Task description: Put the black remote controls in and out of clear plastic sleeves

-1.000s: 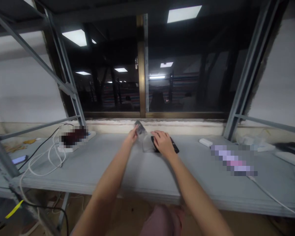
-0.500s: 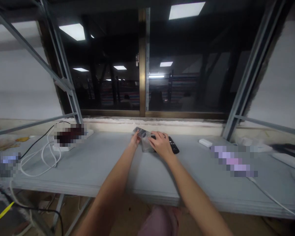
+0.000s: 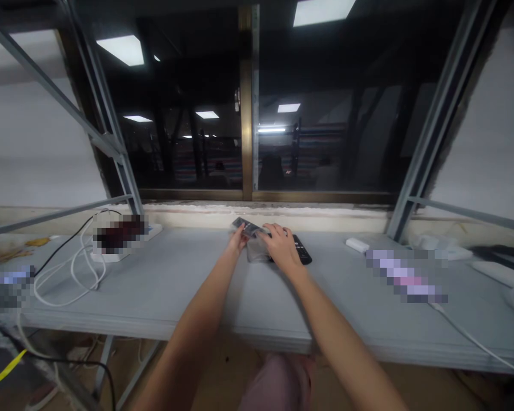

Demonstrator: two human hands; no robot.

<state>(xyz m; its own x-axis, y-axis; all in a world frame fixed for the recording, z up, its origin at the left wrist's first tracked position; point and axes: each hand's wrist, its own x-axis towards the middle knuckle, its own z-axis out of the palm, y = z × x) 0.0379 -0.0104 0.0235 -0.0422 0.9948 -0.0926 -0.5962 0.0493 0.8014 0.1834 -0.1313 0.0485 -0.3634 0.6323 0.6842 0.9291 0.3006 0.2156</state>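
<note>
At frame centre I found my left hand [image 3: 239, 240] pinching a clear plastic sleeve [image 3: 257, 249] and my right hand [image 3: 282, 246] gripping a black remote [image 3: 302, 251] on the worktop [image 3: 197, 285], the remote seemingly only partly inside, insertion unfinished.

I see both hands stretched out to the far edge of the grey bench [image 3: 248, 297], below the dark window [image 3: 248, 114]. My left hand [image 3: 239, 240] pinches a small clear packet [image 3: 245, 226] while my right hand [image 3: 282, 248] rests on a black remote [image 3: 302, 251]. White cables [image 3: 68, 268] coil at the left.
</note>
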